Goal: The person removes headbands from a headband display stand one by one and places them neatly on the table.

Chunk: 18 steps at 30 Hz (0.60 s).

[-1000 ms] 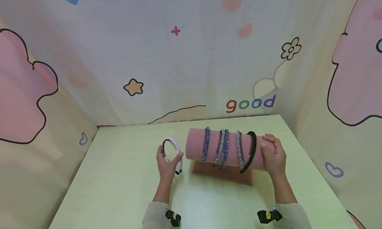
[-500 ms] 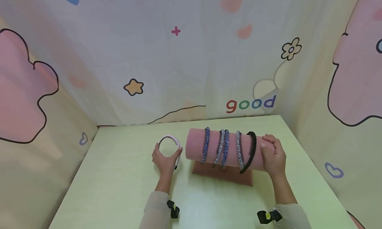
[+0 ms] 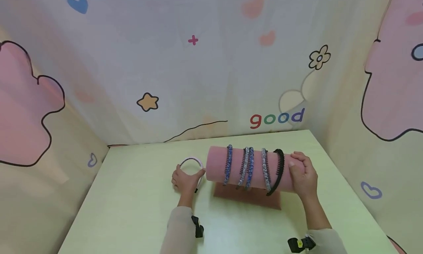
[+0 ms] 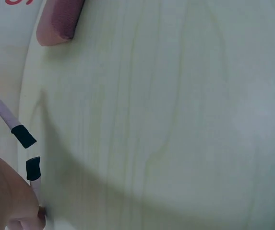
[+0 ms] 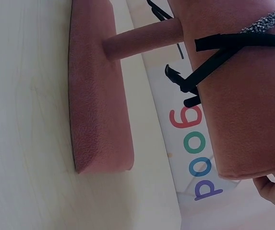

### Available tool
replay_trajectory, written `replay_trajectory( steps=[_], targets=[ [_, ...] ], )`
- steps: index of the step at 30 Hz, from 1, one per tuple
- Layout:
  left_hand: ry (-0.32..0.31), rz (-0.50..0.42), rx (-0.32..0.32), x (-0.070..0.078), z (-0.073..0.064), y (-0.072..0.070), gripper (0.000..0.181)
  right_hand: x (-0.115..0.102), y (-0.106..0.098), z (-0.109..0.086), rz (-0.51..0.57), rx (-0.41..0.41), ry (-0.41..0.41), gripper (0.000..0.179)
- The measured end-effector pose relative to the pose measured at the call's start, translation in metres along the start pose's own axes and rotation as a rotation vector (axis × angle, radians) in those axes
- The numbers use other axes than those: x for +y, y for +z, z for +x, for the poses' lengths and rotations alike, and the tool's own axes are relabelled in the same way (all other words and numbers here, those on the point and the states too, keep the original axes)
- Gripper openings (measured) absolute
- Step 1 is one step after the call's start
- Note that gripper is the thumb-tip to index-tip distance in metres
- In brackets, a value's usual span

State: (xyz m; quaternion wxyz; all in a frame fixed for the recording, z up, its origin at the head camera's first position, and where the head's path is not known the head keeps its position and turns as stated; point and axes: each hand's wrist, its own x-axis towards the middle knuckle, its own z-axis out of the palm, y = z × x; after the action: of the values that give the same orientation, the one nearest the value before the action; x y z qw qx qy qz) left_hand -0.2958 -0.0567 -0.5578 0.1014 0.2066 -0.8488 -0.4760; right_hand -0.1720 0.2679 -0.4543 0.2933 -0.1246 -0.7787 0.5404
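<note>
My left hand [image 3: 185, 181] grips a lilac toothed headband [image 3: 193, 159] just left of the pink roll's end. In the left wrist view the headband's two black-tipped ends [image 4: 24, 136] point toward each other, and a thumb and fingers hold its sides. My right hand [image 3: 304, 176] holds the right end of the pink velvet headband stand [image 3: 211, 164]. Several headbands sit around its roll: a blue glittery one [image 3: 228, 165], a silver and a blue one side by side, another silver one [image 3: 265, 167], and a black one [image 3: 280, 169] nearest my right hand.
The stand's flat pink base [image 5: 99, 105] rests on the pale wooden table [image 3: 132, 202], joined to the roll by a short post [image 5: 144, 38]. A printed backdrop [image 3: 195, 81] rises along the table's back and sides.
The left hand has turned and the lilac headband with it, its arch now facing the head camera more fully. The right hand keeps its hold on the stand; the head view tilts slightly up.
</note>
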Motion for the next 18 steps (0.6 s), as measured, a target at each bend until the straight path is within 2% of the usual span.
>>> replay_trajectory(
  steps=[9,13,18],
  targets=[
    [-0.023,0.086,0.013,-0.010,0.000,0.004,0.120,0.001,-0.002,-0.002,-0.020,0.011,0.019,0.028],
    [-0.004,0.102,0.041,-0.011,-0.001,0.005,0.119,0.001,-0.002,-0.001,-0.006,0.016,-0.001,0.027],
    [0.013,0.138,0.040,-0.011,0.001,0.004,0.119,-0.001,0.002,-0.001,0.020,0.021,-0.021,0.027]
  ],
)
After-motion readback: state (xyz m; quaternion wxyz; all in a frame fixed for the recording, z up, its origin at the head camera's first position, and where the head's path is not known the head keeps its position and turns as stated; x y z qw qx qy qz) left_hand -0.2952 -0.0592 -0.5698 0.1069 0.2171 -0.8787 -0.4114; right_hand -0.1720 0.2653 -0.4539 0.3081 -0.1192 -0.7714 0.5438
